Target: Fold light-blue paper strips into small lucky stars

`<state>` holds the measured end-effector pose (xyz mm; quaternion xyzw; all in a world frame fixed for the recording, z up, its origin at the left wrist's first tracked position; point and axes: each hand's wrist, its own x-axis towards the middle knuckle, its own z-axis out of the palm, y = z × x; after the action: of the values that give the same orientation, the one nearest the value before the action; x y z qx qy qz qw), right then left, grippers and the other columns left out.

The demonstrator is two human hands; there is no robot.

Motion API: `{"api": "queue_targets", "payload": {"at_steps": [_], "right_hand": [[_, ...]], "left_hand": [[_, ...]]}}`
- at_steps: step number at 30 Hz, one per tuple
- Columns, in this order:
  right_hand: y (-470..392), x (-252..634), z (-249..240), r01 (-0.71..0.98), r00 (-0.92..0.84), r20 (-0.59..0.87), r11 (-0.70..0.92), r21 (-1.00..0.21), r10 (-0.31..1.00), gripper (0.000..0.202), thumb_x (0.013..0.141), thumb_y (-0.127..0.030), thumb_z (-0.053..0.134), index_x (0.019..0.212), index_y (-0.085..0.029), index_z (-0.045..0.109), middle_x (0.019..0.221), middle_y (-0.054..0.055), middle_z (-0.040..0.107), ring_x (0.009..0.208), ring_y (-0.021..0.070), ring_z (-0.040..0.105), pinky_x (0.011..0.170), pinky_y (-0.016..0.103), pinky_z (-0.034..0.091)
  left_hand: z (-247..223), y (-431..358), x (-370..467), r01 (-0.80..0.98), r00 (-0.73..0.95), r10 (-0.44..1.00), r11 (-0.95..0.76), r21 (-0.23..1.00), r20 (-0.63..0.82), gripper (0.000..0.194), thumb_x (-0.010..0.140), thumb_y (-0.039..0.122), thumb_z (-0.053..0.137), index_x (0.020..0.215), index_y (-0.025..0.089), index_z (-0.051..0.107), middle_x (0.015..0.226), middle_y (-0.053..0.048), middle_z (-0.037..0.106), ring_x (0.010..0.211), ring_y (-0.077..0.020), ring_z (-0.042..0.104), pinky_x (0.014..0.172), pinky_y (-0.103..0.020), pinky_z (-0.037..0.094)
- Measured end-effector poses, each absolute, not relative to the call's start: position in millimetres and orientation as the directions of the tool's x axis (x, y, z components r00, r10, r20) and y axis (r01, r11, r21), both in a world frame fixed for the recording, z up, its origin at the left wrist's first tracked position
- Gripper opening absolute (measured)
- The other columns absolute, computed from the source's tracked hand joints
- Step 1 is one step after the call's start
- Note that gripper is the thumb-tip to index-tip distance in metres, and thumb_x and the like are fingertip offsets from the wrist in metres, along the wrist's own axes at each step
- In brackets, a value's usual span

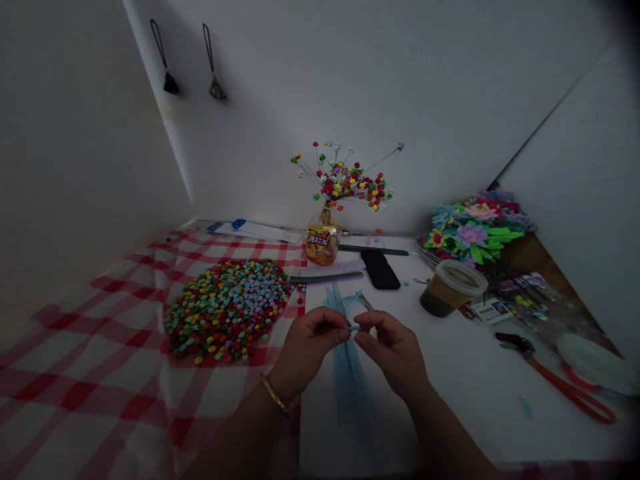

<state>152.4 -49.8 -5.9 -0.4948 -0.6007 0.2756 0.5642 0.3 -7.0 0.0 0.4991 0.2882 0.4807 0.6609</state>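
Pale blue strip (353, 328), just a tiny piece of it showing, is pinched between the fingertips of both hands, pretty much mid-frame and a bit low. Left hand (320, 337) has it by thumb and forefinger from one side, right hand (393, 343) does the same from the other, so both grips are closed on it. Gold bracelet (274, 395) on the left wrist, btw.

Under and between the hands there's a bundle of long blue strips (350, 383) lying on the white surface (475, 420). Some slim metal tool (367, 302) pokes out right behind the right hand, too hidden to say what it is.

Left of the hands is a big heap of tiny multicoloured stars (230, 310) on a red and white checked cloth (75, 397). Just above centre sits a clear bottle (321, 244) with an orange lower part, with star-tipped stems (353, 183) fanning out of it. Black phone (381, 269) lies to the right of that, then a clear lidded cup (450, 290) of something brown, tilted-looking in this view. Bright fluffy flowers (473, 233) are bunched behind the cup, and an orange strap (570, 389) lies lower right. Two dark tassels (171, 83) hang on the wall, upper left.
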Motion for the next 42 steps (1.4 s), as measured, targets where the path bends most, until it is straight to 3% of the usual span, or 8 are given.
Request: {"api": "queue_targets", "payload": {"at_steps": [5,12,15,20,23,27,33,42], "right_hand": [[-51,152,-4,0.350,0.019,0.503,0.466,-0.813,0.864,0.007,0.080,-0.025,0.063,0.074,-0.022,0.064,0.072,0.001,0.058,0.069,0.0154,0.056,0.066,0.031,0.045],[-54,153,-1,0.549,0.027,0.648,0.531,-0.646,0.761,0.008,0.084,-0.017,0.056,0.080,-0.022,0.060,0.078,0.002,0.056,0.077,0.0174,0.056,0.073,0.033,0.044],[-54,153,-2,0.572,-0.013,0.671,0.556,-0.603,0.742,0.008,0.083,-0.017,0.056,0.080,-0.022,0.061,0.077,0.002,0.057,0.078,0.0181,0.057,0.073,0.033,0.045],[-53,150,0,0.515,0.001,0.631,0.540,-0.665,0.776,0.002,0.082,-0.022,0.061,0.083,-0.023,0.063,0.076,0.002,0.059,0.073,0.0175,0.058,0.067,0.032,0.047],[-54,150,1,0.527,-0.008,0.652,0.557,-0.642,0.758,0.006,0.082,-0.020,0.060,0.079,-0.022,0.063,0.074,0.002,0.059,0.073,0.0174,0.058,0.067,0.032,0.047],[-54,153,1,0.619,-0.005,0.746,0.588,-0.521,0.666,0.010,0.081,-0.014,0.060,0.080,-0.023,0.065,0.075,0.004,0.062,0.078,0.0203,0.058,0.071,0.036,0.046],[-54,154,1,0.652,-0.144,0.822,0.678,-0.340,0.552,0.020,0.076,-0.008,0.064,0.087,-0.025,0.066,0.076,0.003,0.065,0.077,0.0203,0.056,0.074,0.039,0.046],[-57,154,-1,0.536,-0.079,0.848,0.739,-0.408,0.524,0.026,0.076,-0.007,0.062,0.095,-0.024,0.062,0.079,0.004,0.062,0.075,0.0199,0.057,0.069,0.039,0.048]], "left_hand": [[-3,-7,-1,-0.303,0.383,0.914,-0.009,0.953,0.130,0.010,0.060,0.018,0.076,0.062,0.014,0.067,0.063,0.000,0.062,0.063,-0.0123,0.055,0.061,-0.024,0.044],[-2,-9,2,-0.355,0.432,0.901,0.127,0.926,0.042,0.017,0.057,0.020,0.078,0.070,0.015,0.069,0.063,-0.001,0.068,0.061,-0.0144,0.061,0.064,-0.029,0.050],[-1,-10,0,-0.339,0.419,0.904,0.066,0.938,0.088,0.012,0.061,0.021,0.076,0.067,0.014,0.068,0.057,-0.001,0.065,0.056,-0.0142,0.060,0.059,-0.028,0.049],[-1,-10,-3,-0.208,0.356,0.911,-0.142,0.968,0.210,0.006,0.067,0.018,0.071,0.064,0.016,0.067,0.058,0.000,0.063,0.058,-0.0128,0.057,0.059,-0.024,0.045],[-2,-10,-1,-0.275,0.393,0.908,-0.038,0.961,0.148,0.009,0.065,0.022,0.073,0.064,0.015,0.067,0.056,0.000,0.062,0.056,-0.0132,0.057,0.057,-0.025,0.045],[-6,-9,2,-0.397,0.493,0.868,0.168,0.902,0.055,0.018,0.062,0.024,0.077,0.074,0.013,0.070,0.056,-0.001,0.064,0.053,-0.0120,0.056,0.058,-0.026,0.044],[-10,-7,0,-0.468,0.544,0.838,0.268,0.842,0.036,0.018,0.062,0.023,0.079,0.075,0.013,0.072,0.055,0.000,0.063,0.051,-0.0092,0.053,0.053,-0.023,0.039],[-7,-5,-2,-0.531,0.473,0.877,0.205,0.822,0.087,0.018,0.064,0.023,0.078,0.077,0.013,0.073,0.052,0.000,0.063,0.050,-0.0105,0.055,0.051,-0.022,0.040]]}}
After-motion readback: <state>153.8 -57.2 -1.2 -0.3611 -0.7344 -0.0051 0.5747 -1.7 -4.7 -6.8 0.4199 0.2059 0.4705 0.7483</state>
